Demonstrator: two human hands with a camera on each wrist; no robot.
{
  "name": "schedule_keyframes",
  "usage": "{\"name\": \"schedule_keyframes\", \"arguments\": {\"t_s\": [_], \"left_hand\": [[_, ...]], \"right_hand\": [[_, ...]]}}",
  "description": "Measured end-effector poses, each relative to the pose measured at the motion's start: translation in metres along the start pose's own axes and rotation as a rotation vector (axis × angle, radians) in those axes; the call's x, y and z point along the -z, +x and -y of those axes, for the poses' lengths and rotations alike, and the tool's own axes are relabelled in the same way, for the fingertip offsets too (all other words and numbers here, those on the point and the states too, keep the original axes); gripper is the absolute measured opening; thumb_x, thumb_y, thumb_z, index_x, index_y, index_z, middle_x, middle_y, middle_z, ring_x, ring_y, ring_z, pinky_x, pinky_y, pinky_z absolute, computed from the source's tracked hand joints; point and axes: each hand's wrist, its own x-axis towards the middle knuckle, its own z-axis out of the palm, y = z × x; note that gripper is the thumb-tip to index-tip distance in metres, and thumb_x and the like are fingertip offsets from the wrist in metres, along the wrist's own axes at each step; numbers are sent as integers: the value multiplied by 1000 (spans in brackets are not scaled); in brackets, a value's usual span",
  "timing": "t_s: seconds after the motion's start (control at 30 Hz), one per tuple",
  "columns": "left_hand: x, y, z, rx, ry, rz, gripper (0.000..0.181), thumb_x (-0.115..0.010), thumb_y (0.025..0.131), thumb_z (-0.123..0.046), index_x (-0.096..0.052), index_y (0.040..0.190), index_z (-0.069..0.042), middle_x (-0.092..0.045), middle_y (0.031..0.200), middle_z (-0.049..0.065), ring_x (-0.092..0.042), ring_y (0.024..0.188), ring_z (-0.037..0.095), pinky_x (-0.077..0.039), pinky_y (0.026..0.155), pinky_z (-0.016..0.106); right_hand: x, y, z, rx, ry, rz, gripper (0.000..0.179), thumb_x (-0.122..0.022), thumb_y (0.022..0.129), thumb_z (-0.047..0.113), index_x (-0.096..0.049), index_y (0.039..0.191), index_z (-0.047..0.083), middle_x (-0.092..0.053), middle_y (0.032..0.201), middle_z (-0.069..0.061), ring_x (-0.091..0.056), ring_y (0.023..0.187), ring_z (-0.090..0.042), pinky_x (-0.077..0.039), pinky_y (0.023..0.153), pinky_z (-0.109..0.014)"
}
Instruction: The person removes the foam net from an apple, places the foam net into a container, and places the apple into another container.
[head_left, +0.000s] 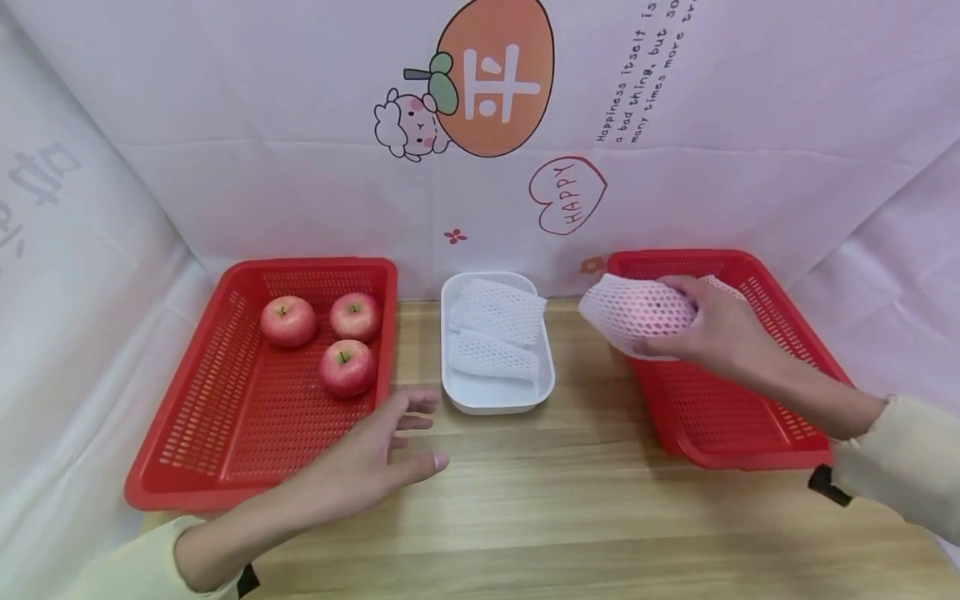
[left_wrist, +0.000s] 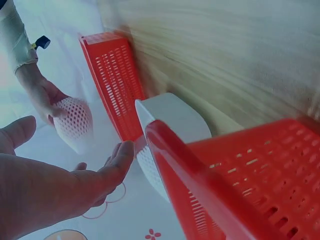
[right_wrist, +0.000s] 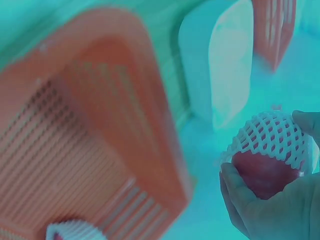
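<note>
My right hand (head_left: 716, 329) grips an apple (right_wrist: 265, 172) in a white foam net sleeve (head_left: 633, 312), held over the left rim of the right red basket (head_left: 697, 457). In the right wrist view the apple's bare red skin shows on the palm side, with fingers and thumb around it. Bare and relaxed, my left hand (head_left: 382, 454) hovers by the right edge of the left red basket (head_left: 142, 467), fingers spread and holding nothing. Three bare apples (head_left: 348, 367) lie in that left basket. Another netted apple (right_wrist: 75, 231) sits in the right basket, mostly hidden behind my right hand in the head view.
Between the baskets, a white plastic tray (head_left: 498, 400) holds white foam net sleeves (head_left: 495, 357). All stand on a wooden table (head_left: 525, 517). A white printed cloth (head_left: 300, 192) hangs right behind them and along both sides.
</note>
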Motion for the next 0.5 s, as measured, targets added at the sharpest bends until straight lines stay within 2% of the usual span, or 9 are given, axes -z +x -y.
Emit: {"name": "schedule_keyframes", "arguments": {"t_s": [0.13,0.27,0.5], "left_hand": [[-5,-3,2,2,1,-2,64,-75,99,-36,-47,149,-9,-54,151,12,-57,136,38,-48,112,60],[-13,-6,5,12,-34,4,61,-76,98,-36,-50,147,-10,-54,151,12,-58,135,37,-49,111,59],[-25,-8,14,-51,-63,11,57,-76,99,-34,-51,143,-9,-56,148,11,-56,137,35,-50,111,56]], "right_hand": [[-15,-13,14,69,15,6,101,-95,76,45,-46,154,4,-61,135,-22,-60,113,-39,-62,86,-53],[-32,-26,27,121,47,9,95,-96,75,38,-50,153,8,-65,131,-20,-64,108,-35,-62,89,-53],[-58,-42,37,236,94,17,90,-99,70,23,-55,148,8,-69,128,-15,-65,108,-30,-61,91,-52]]}}
